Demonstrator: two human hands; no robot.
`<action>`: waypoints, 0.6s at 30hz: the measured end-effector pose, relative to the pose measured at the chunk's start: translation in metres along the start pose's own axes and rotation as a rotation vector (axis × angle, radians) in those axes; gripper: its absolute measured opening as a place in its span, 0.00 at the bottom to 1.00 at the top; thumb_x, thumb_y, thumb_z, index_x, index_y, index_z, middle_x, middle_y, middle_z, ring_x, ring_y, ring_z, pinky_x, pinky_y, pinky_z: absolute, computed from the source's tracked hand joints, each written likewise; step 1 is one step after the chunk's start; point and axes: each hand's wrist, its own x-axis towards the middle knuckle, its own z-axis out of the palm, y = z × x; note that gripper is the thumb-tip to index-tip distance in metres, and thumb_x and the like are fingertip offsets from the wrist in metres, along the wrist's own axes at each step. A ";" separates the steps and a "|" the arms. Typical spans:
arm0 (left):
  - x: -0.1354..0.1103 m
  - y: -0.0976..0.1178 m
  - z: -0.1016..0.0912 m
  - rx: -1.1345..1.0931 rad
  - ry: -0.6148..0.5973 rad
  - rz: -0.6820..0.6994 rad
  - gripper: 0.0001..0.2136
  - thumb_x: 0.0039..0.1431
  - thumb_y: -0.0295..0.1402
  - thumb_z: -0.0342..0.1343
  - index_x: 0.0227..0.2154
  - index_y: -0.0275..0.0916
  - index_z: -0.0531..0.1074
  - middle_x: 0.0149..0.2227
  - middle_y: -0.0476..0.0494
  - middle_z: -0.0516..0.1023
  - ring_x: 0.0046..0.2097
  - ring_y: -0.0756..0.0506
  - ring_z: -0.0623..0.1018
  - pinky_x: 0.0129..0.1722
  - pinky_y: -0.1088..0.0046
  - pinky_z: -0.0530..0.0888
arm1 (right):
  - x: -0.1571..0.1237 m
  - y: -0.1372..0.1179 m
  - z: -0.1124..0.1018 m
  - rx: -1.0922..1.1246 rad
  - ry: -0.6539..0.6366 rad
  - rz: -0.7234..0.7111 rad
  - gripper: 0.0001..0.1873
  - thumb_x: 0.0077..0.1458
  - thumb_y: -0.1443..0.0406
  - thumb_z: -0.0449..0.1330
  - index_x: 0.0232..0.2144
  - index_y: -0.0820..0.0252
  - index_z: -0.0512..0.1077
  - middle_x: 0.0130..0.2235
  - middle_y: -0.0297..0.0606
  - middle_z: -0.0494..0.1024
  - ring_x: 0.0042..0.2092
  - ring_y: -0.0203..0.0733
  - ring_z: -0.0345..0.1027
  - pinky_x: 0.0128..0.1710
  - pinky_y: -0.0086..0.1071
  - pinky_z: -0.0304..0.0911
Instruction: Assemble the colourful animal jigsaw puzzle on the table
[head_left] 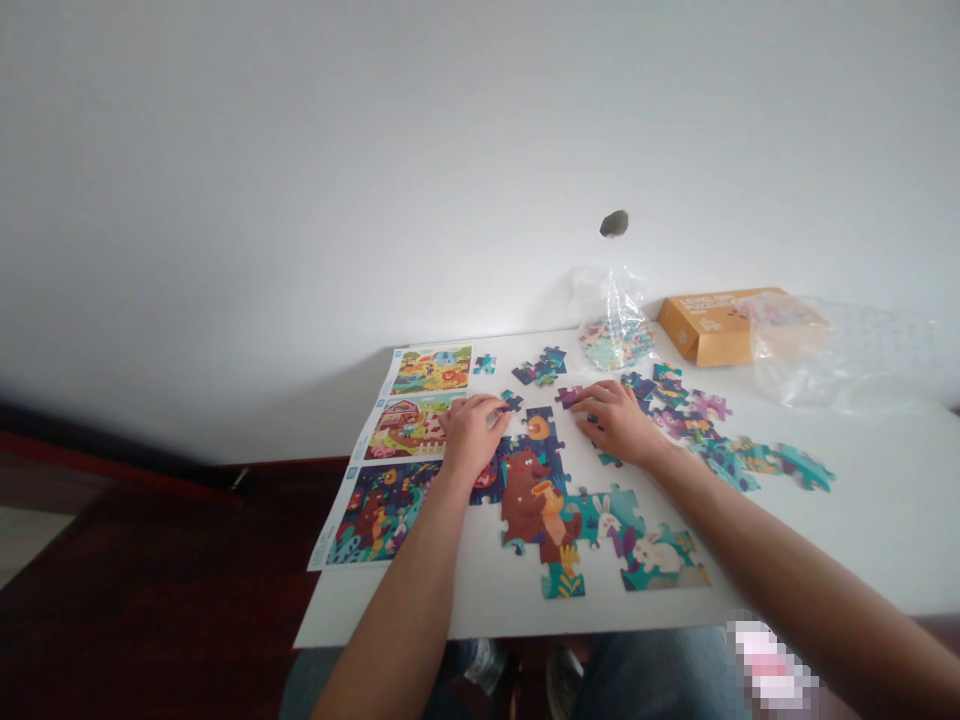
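Note:
A partly joined jigsaw (pixel 551 500) with a brown bear and white rabbits lies on the white table (pixel 862 520). My left hand (pixel 471 435) rests at its upper left edge, fingers curled and pinching a small dark puzzle piece (pixel 513 402). My right hand (pixel 616 420) lies at the upper right edge, fingers closed on a purple piece (pixel 568 396). Loose pieces (pixel 679 405) are scattered just beyond my right hand.
A reference sheet (pixel 394 450) with three pictures lies at the table's left and overhangs its edge. More loose pieces (pixel 541 366) sit farther back. A plastic bag of pieces (pixel 616 330), an orange box (pixel 712 325) and crumpled clear plastic (pixel 840 350) stand near the wall.

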 end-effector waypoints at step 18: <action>0.001 -0.004 0.002 -0.046 0.031 0.002 0.06 0.61 0.36 0.60 0.38 0.47 0.81 0.47 0.47 0.83 0.50 0.39 0.77 0.52 0.58 0.67 | -0.002 -0.005 -0.002 -0.040 -0.045 0.045 0.18 0.63 0.63 0.56 0.53 0.51 0.76 0.61 0.38 0.73 0.63 0.61 0.60 0.59 0.60 0.56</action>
